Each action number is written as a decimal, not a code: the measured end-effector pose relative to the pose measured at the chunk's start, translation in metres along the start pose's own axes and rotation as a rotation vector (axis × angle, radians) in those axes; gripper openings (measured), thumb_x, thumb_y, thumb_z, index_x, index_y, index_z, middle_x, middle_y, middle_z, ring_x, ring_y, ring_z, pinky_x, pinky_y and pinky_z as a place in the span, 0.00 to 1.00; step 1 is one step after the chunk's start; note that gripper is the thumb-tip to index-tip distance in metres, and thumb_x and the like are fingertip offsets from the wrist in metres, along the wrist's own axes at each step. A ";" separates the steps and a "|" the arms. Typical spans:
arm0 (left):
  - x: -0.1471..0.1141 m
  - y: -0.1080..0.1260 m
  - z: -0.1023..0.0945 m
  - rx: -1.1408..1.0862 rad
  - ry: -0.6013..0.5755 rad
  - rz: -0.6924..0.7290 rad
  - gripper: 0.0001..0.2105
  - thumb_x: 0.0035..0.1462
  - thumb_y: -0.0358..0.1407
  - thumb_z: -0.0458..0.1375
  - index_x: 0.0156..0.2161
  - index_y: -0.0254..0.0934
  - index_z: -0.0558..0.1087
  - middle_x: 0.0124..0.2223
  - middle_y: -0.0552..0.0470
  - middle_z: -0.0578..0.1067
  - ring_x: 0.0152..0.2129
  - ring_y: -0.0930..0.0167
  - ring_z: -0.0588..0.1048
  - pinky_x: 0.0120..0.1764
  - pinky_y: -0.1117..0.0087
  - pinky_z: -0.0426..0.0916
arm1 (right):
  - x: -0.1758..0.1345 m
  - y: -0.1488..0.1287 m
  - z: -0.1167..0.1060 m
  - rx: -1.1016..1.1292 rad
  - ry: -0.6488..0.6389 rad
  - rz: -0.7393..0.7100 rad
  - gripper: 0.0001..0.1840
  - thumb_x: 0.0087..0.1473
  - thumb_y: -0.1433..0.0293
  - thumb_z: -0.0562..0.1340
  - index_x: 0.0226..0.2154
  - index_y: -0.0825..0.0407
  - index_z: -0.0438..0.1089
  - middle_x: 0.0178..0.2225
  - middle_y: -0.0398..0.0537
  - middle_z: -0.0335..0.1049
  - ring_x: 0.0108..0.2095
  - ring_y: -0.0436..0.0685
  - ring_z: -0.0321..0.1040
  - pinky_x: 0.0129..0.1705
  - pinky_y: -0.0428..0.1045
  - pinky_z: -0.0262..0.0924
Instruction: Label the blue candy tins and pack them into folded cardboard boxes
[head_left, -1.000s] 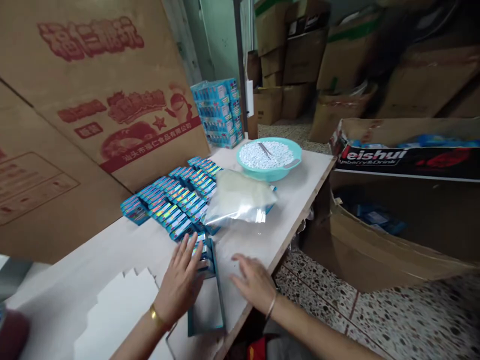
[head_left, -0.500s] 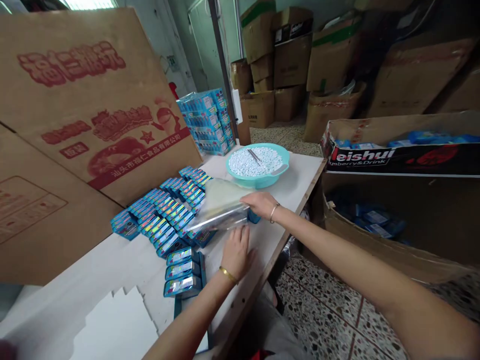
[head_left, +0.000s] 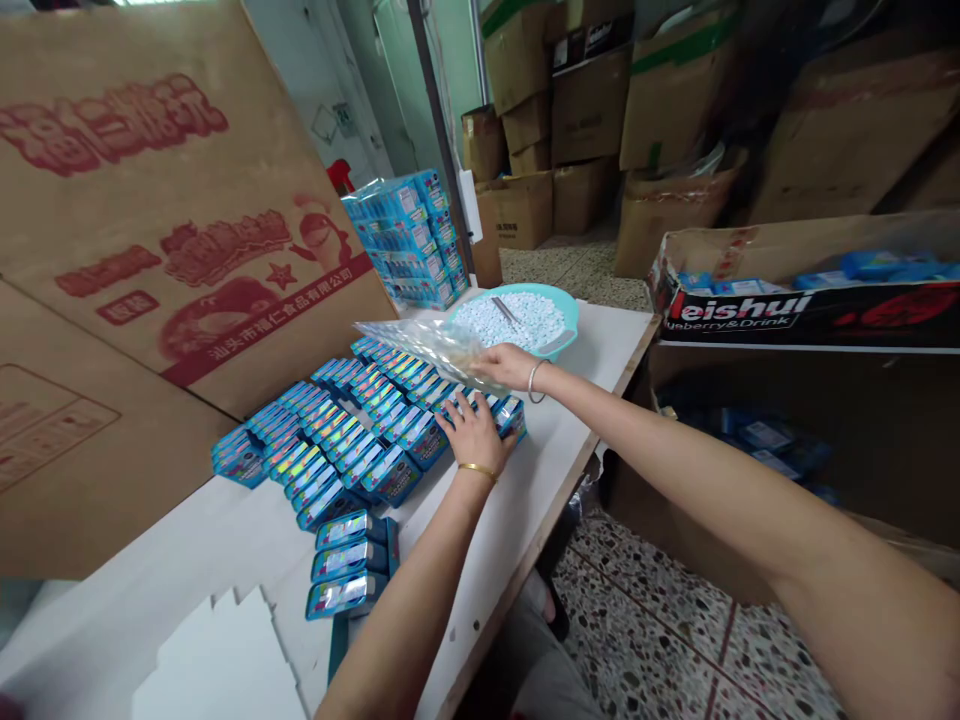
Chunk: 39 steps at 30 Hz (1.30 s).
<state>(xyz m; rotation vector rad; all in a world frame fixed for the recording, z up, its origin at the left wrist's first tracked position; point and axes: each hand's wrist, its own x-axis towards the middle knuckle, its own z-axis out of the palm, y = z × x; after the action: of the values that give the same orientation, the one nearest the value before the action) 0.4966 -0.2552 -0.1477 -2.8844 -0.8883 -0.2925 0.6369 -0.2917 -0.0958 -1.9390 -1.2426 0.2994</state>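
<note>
My right hand (head_left: 511, 367) grips the near end of a clear plastic bag (head_left: 420, 342), its fingers closed on the film. The bag stretches away to the left, above the far rows of small blue boxes (head_left: 330, 425). My left hand (head_left: 474, 437) lies with fingers spread on the near right boxes, just below the bag. Part of those boxes is hidden under the hand. Closer to me, a short row of blue boxes (head_left: 349, 560) rests in a blue tray, partly behind my left forearm.
A turquoise basin (head_left: 562, 345) of white pellets, with metal tweezers (head_left: 504, 310) on top, stands at the back. White card sheets (head_left: 221, 660) lie front left. A large carton (head_left: 172, 200) borders the left side; wrapped stacks (head_left: 409, 240) stand behind. Open cartons (head_left: 750, 310) flank the right edge.
The plastic bag has risen and swung left, baring boxes that it covered. My left hand has moved forward onto the boxes, and my right hand has shifted slightly away from me.
</note>
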 end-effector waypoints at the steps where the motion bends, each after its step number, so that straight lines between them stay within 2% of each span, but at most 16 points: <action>1: -0.002 -0.002 -0.002 0.002 -0.009 0.030 0.42 0.45 0.55 0.59 0.61 0.33 0.58 0.64 0.33 0.55 0.60 0.46 0.54 0.59 0.43 0.44 | -0.003 -0.001 0.001 0.002 -0.004 -0.012 0.14 0.56 0.65 0.58 0.33 0.56 0.76 0.30 0.45 0.76 0.33 0.52 0.68 0.35 0.43 0.57; 6: -0.022 -0.015 -0.018 -0.033 -0.009 0.208 0.38 0.42 0.49 0.63 0.59 0.38 0.60 0.60 0.38 0.60 0.57 0.52 0.58 0.61 0.45 0.40 | -0.022 -0.008 0.006 -0.161 -0.049 -0.086 0.16 0.59 0.66 0.53 0.31 0.55 0.74 0.28 0.43 0.73 0.30 0.50 0.65 0.32 0.43 0.51; 12: -0.030 -0.033 -0.040 -0.167 -0.197 0.348 0.36 0.38 0.46 0.65 0.55 0.39 0.64 0.56 0.41 0.61 0.53 0.53 0.60 0.55 0.54 0.58 | -0.042 -0.013 0.010 -0.420 -0.053 -0.079 0.17 0.62 0.64 0.50 0.35 0.49 0.72 0.32 0.46 0.74 0.32 0.52 0.66 0.30 0.46 0.47; 15: -0.028 -0.037 -0.040 -0.169 -0.237 0.324 0.38 0.38 0.48 0.65 0.56 0.41 0.61 0.57 0.42 0.59 0.54 0.53 0.59 0.53 0.54 0.60 | -0.047 -0.015 0.015 -0.491 -0.042 -0.071 0.17 0.63 0.65 0.48 0.39 0.48 0.72 0.36 0.46 0.75 0.34 0.54 0.68 0.31 0.46 0.48; 20: -0.022 -0.033 -0.028 -0.119 -0.188 0.172 0.42 0.42 0.48 0.62 0.61 0.36 0.54 0.62 0.37 0.53 0.60 0.50 0.50 0.53 0.52 0.60 | -0.048 -0.019 0.024 -0.547 -0.011 -0.071 0.19 0.63 0.65 0.46 0.45 0.48 0.69 0.39 0.48 0.75 0.37 0.55 0.69 0.32 0.47 0.51; 23: -0.017 -0.027 -0.026 -0.093 -0.197 0.107 0.41 0.44 0.45 0.61 0.62 0.38 0.51 0.62 0.36 0.54 0.59 0.48 0.51 0.51 0.51 0.61 | -0.048 -0.018 0.030 -0.550 0.025 -0.091 0.19 0.63 0.65 0.46 0.49 0.48 0.67 0.41 0.48 0.75 0.38 0.56 0.70 0.33 0.47 0.55; 27: -0.013 -0.018 -0.032 -0.070 -0.299 0.049 0.43 0.40 0.41 0.63 0.62 0.38 0.51 0.61 0.36 0.56 0.57 0.48 0.55 0.50 0.48 0.61 | -0.053 -0.014 0.039 -0.522 0.039 -0.101 0.21 0.61 0.69 0.48 0.54 0.49 0.63 0.48 0.50 0.72 0.43 0.57 0.69 0.38 0.48 0.60; 32: -0.009 -0.018 -0.036 -0.106 -0.312 0.040 0.42 0.37 0.42 0.64 0.59 0.35 0.53 0.60 0.35 0.56 0.57 0.50 0.55 0.49 0.54 0.63 | -0.056 -0.010 0.048 -0.511 0.020 -0.140 0.23 0.61 0.71 0.48 0.59 0.48 0.59 0.52 0.49 0.69 0.47 0.55 0.68 0.44 0.47 0.61; 35: -0.019 -0.027 -0.038 -0.117 -0.313 0.100 0.43 0.37 0.40 0.63 0.60 0.32 0.52 0.61 0.32 0.54 0.58 0.49 0.54 0.50 0.55 0.63 | -0.055 -0.016 0.053 -0.566 -0.041 -0.198 0.24 0.62 0.72 0.47 0.60 0.46 0.58 0.56 0.47 0.65 0.49 0.56 0.67 0.45 0.48 0.62; 39: -0.062 -0.043 -0.047 -0.159 -0.285 0.179 0.42 0.35 0.37 0.63 0.59 0.34 0.54 0.58 0.34 0.59 0.55 0.50 0.57 0.52 0.54 0.62 | -0.055 -0.031 0.067 -0.689 -0.099 -0.257 0.24 0.62 0.73 0.47 0.59 0.48 0.58 0.58 0.52 0.62 0.49 0.59 0.67 0.42 0.51 0.63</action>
<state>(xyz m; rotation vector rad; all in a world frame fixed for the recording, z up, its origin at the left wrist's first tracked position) 0.4151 -0.2608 -0.1130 -3.1815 -0.6604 0.0700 0.5516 -0.2989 -0.1285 -2.3012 -1.8064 -0.2010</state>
